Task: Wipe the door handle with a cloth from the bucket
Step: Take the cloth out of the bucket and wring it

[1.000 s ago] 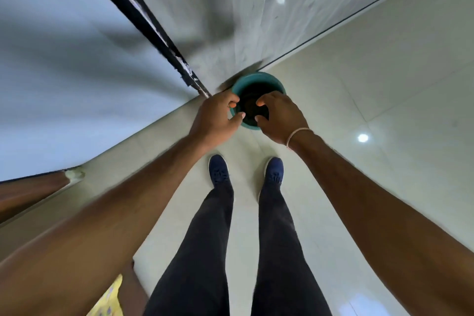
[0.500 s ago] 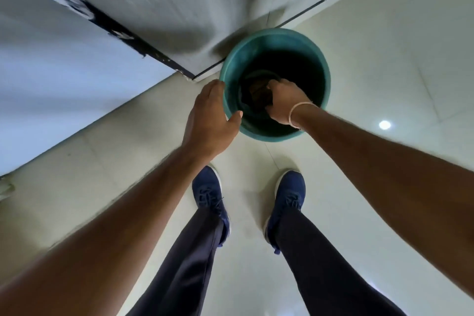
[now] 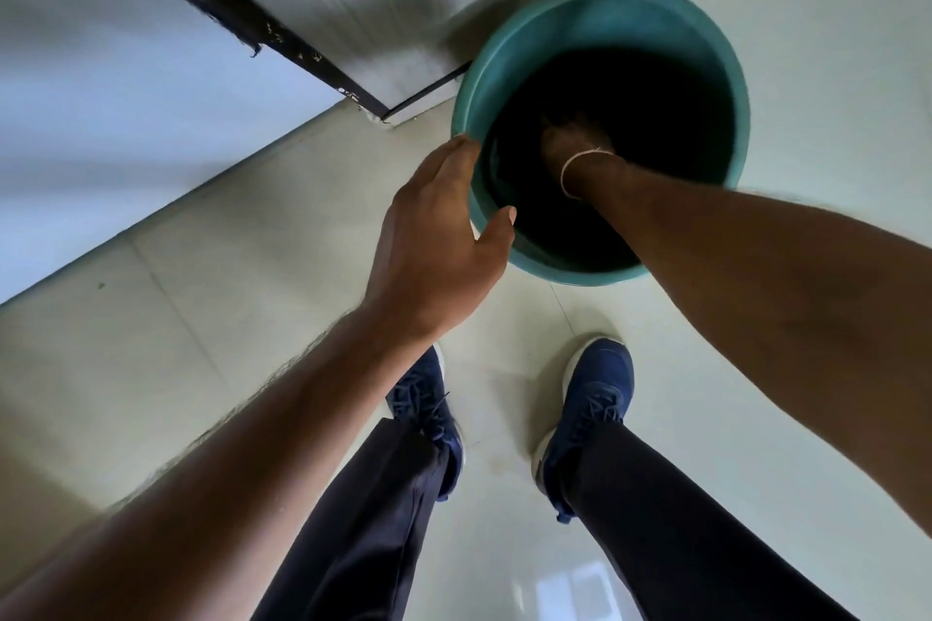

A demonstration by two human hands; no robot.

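A person's right hand (image 3: pixel 575 144) reaches deep into the teal bucket (image 3: pixel 509 61) on the floor; its grip is lost in shadow, the cloth unseen. The left hand (image 3: pixel 436 242), fingers spread, cups the near-left rim. A hard pull could tip the bucket.

We stood on a pale tiled floor (image 3: pixel 212 333), glossy enough to carry a window's reflection near our right leg. A teal bucket (image 3: pixel 509 50) sat directly on it, close against the base of the wall. Our two dark blue shoes (image 3: pixel 595 398) were planted on the tiles just short of the bucket, apart from it and from each other, a grout line running between them.
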